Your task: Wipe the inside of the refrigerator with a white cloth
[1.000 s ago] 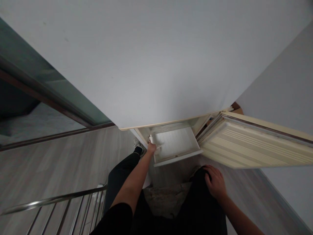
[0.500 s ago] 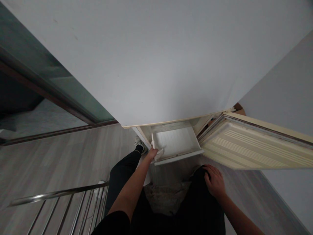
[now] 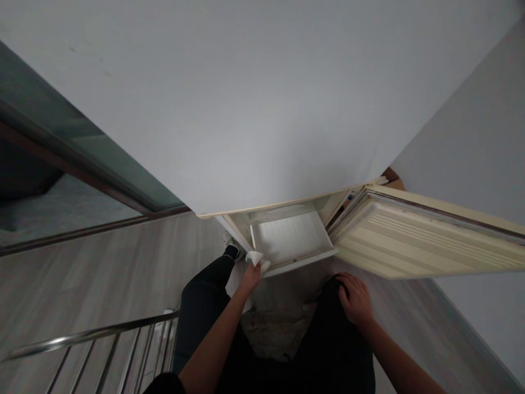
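Note:
My left hand (image 3: 250,277) is closed on a crumpled white cloth or tissue (image 3: 255,258); I cannot tell which. It is at the front left corner of a pulled-out white drawer (image 3: 291,235), whose inside looks bare. The drawer juts from a white fridge-like cabinet (image 3: 262,126). Over on the right, my right hand (image 3: 356,298) lies on my knee with its fingers stretched out, holding nothing. The cream ribbed door (image 3: 422,235) of the cabinet stands swung out beyond that hand.
A metal rail rack (image 3: 82,338) stands at lower left, close to my left leg. A glass panel with a brown frame (image 3: 135,202) runs along the left. Behind the door hinge is a brown cardboard box (image 3: 394,179). The floor (image 3: 123,268) is grey wood-look.
My left hand has moved from the drawer's left side down toward its front corner, with the white cloth or tissue in it. The right hand stays on the knee. The view has shifted slightly.

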The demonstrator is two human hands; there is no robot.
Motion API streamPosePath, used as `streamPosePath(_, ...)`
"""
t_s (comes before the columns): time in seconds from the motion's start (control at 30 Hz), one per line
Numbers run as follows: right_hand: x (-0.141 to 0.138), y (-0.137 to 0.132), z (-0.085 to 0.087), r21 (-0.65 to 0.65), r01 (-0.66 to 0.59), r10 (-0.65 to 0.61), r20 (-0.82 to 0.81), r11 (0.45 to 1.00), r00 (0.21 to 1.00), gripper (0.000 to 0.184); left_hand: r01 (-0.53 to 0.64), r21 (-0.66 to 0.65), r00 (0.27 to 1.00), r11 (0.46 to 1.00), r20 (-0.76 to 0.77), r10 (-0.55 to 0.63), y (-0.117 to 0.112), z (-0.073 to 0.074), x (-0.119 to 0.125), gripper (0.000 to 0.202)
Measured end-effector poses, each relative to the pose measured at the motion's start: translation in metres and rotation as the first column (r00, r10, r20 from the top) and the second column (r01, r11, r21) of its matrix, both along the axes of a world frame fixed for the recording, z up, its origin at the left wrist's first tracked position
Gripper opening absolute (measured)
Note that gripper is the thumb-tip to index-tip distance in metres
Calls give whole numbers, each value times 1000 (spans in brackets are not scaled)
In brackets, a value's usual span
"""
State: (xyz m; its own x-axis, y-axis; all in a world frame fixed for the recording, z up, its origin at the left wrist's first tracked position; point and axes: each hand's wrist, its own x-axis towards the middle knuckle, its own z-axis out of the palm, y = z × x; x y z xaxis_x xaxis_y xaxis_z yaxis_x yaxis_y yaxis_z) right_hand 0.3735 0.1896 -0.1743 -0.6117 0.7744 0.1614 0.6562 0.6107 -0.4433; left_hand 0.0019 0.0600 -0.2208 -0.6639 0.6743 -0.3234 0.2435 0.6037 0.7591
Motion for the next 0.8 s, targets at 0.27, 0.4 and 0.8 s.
streamPosePath(0.27,-5,0,4,-13,10,-10,-21,1000,1000,31,495,-124,719,860,-497,-485,1,-15,81,65)
streamPosePath(0.4,-8,-2,7,-23,20,-21,-14,1000,1000,30,644,-186,501,742,-630,-593,30,-30,108,69)
streamPosePath(0.8,8,-4,4,-37,-2,0,-45,999,999,32,750,-228,271,620,-750,-604,110,-21,85,68)
